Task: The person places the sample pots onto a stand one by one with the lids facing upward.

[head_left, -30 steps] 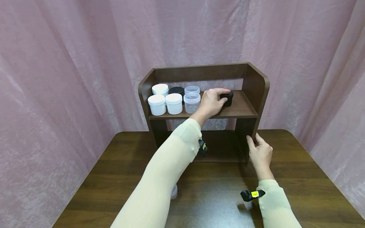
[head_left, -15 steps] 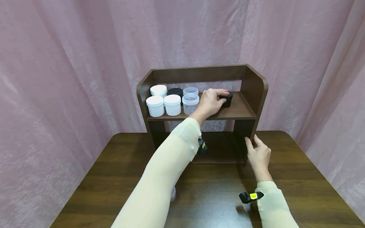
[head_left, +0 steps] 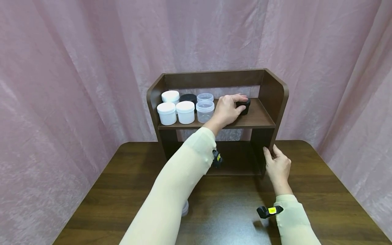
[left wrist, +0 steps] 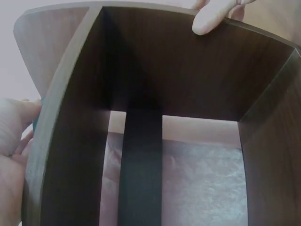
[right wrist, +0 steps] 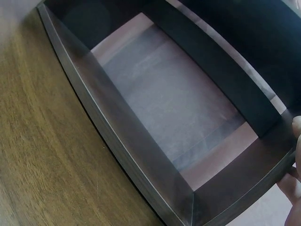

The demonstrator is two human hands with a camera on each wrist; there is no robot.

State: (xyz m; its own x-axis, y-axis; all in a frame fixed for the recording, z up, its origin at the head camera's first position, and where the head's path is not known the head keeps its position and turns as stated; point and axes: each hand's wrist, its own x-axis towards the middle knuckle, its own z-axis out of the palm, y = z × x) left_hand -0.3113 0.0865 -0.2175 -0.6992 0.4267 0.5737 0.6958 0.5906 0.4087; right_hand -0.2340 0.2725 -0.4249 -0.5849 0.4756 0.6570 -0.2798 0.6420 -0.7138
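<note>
On the upper board of a brown wooden shelf unit (head_left: 214, 77), my left hand (head_left: 227, 109) grips a small black jar (head_left: 246, 108) between thumb and fingers. The hand hides the jar's left part. To its left stand white lidded jars (head_left: 185, 113), another black jar (head_left: 188, 98) and clear jars (head_left: 205, 112), in two rows. Lower down, my right hand (head_left: 278, 167) pinches the front edge of the unit's right side panel. Its thumb (left wrist: 209, 21) shows on the panel's inner face in the left wrist view.
The unit stands on a brown wooden table (head_left: 232, 204). A clear round piece (head_left: 185, 208) lies on the table, partly hidden by my left sleeve (head_left: 171, 190). Pink curtains (head_left: 92, 68) hang behind and at both sides.
The head view has shifted slightly. Both hands keep their places, the left on the black jar and the right on the side panel.
</note>
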